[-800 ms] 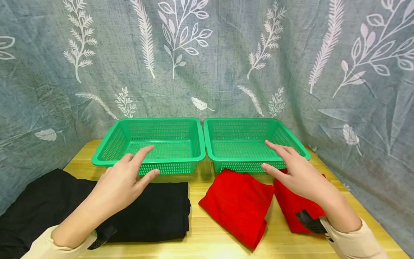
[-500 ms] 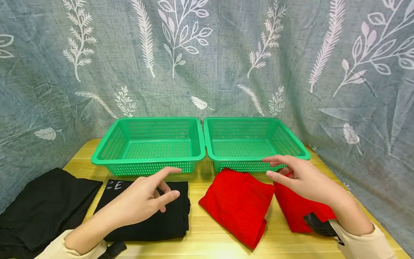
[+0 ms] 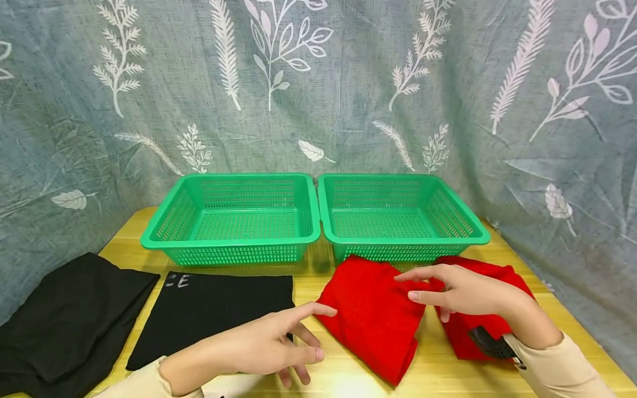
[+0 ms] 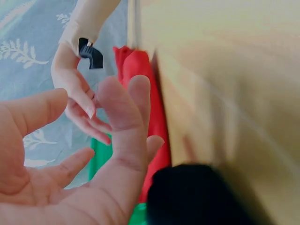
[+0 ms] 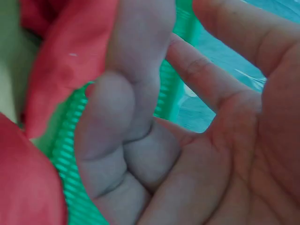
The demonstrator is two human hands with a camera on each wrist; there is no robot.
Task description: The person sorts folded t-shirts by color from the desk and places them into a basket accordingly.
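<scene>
My left hand (image 3: 269, 342) hovers between the black and red cloths, its fingers spread and holding nothing. Its fingertips reach the left corner of a folded red cloth (image 3: 370, 315) in the head view. My right hand (image 3: 465, 290) is over a second red cloth (image 3: 492, 331) at the right, thumb and fingers apart, with nothing in its grasp. A folded black cloth (image 3: 214, 304) with pale lettering lies left of the middle, partly hidden by my left forearm. Farther left, another black cloth (image 3: 69, 320) lies loosely spread. The left wrist view shows the folded red cloth (image 4: 157, 117) beyond my fingers.
Two green plastic baskets, one left (image 3: 239, 243) and one right (image 3: 398, 241), stand side by side at the back of the wooden table (image 3: 308, 276). A grey-green curtain (image 3: 348, 83) with white leaf prints hangs behind and along both sides.
My left hand has moved right and down, from over the black cloth toward the red one. My right hand has lowered from the right basket's front rim to over the red cloths.
</scene>
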